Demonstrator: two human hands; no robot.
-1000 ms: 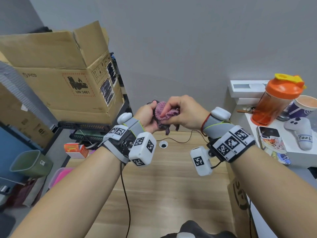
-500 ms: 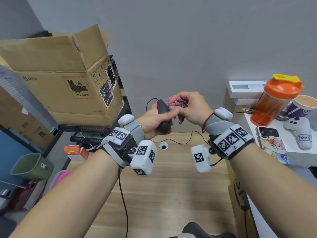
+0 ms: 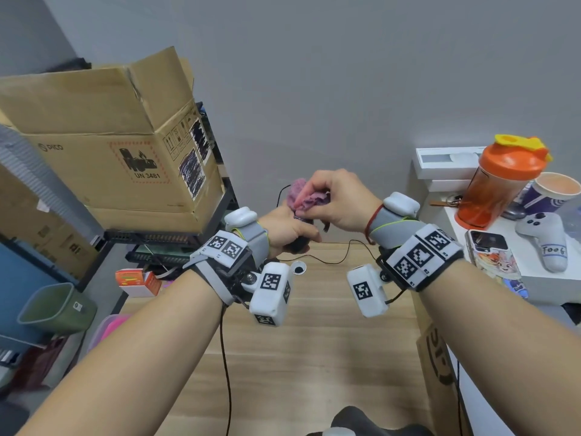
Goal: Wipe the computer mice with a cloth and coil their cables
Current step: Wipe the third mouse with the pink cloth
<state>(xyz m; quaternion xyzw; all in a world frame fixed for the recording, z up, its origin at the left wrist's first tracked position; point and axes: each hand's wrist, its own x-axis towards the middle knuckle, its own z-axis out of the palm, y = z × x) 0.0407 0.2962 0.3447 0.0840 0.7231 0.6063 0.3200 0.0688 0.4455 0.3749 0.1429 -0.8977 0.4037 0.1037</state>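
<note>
Left hand [image 3: 287, 229]: grip closed round black mouse [image 3: 298, 243], held above worktop [image 3: 314, 341].
Right hand [image 3: 338, 199]: pinches pink cloth [image 3: 306, 196] onto mouse, hiding most of it.
Cable [image 3: 342, 254]: trails across worktop.
Left: cardboard box [image 3: 110, 143].
Right: orange bottle [image 3: 496, 187].

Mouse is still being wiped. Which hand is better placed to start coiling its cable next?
Probably the right hand: it pinches only the cloth, easily dropped. The left hand is wrapped around the mouse and should stay its anchor while the cable trails across the table.
</note>
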